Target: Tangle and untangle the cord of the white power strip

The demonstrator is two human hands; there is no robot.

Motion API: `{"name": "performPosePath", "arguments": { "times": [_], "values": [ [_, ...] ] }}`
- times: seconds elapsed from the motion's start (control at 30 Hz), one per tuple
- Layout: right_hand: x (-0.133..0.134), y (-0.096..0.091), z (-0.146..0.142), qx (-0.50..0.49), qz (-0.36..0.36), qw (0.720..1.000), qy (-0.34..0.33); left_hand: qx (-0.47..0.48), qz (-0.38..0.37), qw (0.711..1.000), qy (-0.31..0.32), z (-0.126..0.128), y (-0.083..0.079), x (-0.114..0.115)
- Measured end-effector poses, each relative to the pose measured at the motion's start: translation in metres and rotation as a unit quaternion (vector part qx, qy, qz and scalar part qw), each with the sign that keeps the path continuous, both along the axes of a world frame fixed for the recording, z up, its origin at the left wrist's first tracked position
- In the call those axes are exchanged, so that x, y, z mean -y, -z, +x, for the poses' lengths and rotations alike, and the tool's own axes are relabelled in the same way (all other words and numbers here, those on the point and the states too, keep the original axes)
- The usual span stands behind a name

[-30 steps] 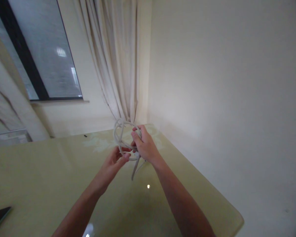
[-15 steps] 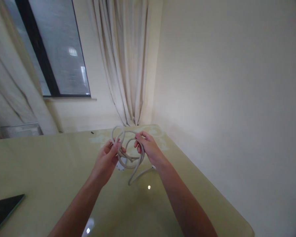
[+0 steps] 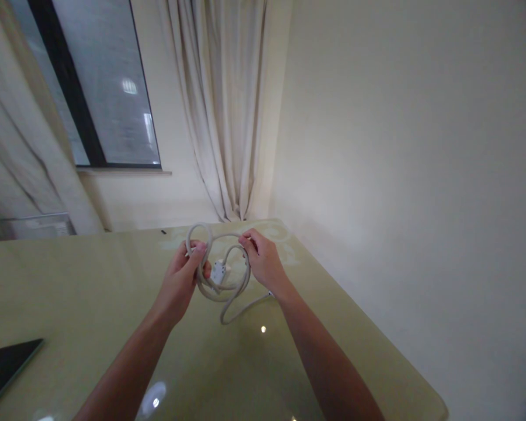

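Observation:
A pale, looped power cable [image 3: 224,298] is stretched between my two hands above the table. My left hand [image 3: 185,275] is closed on the left side of the coil, thumb on top, with one loop rising above it. Higher on the right, my right hand [image 3: 260,255] pinches the cable between thumb and fingers. Behind the coil, between the hands, shows a white plug-like end [image 3: 219,271] with dark dots. One length of cable trails down and runs right to another end, mostly hidden behind my right wrist.
The greenish glossy table [image 3: 83,292] reaches the wall on the right. A dark flat object [image 3: 9,368] lies at its left edge, and a tiny dark piece [image 3: 163,232] near the back edge. Curtains [image 3: 228,117] hang beyond, beside a window [image 3: 109,88].
My left hand has shifted left with its part of the cable, widening the coil. The white end between the hands now shows more plainly. My right hand has barely moved.

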State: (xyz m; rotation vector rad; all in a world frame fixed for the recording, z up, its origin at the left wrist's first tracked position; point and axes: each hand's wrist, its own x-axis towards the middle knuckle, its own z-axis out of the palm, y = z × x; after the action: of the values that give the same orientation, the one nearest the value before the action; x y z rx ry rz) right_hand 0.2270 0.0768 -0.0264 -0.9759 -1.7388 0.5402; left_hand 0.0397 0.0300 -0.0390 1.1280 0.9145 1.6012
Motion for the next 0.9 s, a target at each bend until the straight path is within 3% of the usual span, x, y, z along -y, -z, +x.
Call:
{"name": "performPosePath", "arguments": {
  "times": [0.1, 0.3, 0.6, 0.77, 0.9],
  "values": [
    [0.002, -0.004, 0.001, 0.037, 0.04, 0.998, 0.026, -0.053, 0.014, 0.998, -0.019, -0.003, 0.001, -0.001],
    [-0.004, -0.003, 0.007, 0.015, 0.004, 1.0, -0.005, -0.158, 0.029, 0.986, -0.043, -0.005, -0.003, 0.0],
    [-0.01, 0.008, 0.006, -0.007, -0.096, 0.995, -0.037, -0.143, 0.025, 0.989, 0.021, 0.0, 0.002, 0.002],
    [0.005, 0.001, 0.005, 0.167, 0.013, 0.986, 0.027, -0.103, 0.032, 0.994, -0.028, 0.012, 0.006, 0.003],
    [0.018, -0.006, 0.003, 0.348, 0.132, 0.923, 0.098, -0.092, 0.029, 0.992, -0.084, 0.023, 0.002, 0.007]
  ]
}}
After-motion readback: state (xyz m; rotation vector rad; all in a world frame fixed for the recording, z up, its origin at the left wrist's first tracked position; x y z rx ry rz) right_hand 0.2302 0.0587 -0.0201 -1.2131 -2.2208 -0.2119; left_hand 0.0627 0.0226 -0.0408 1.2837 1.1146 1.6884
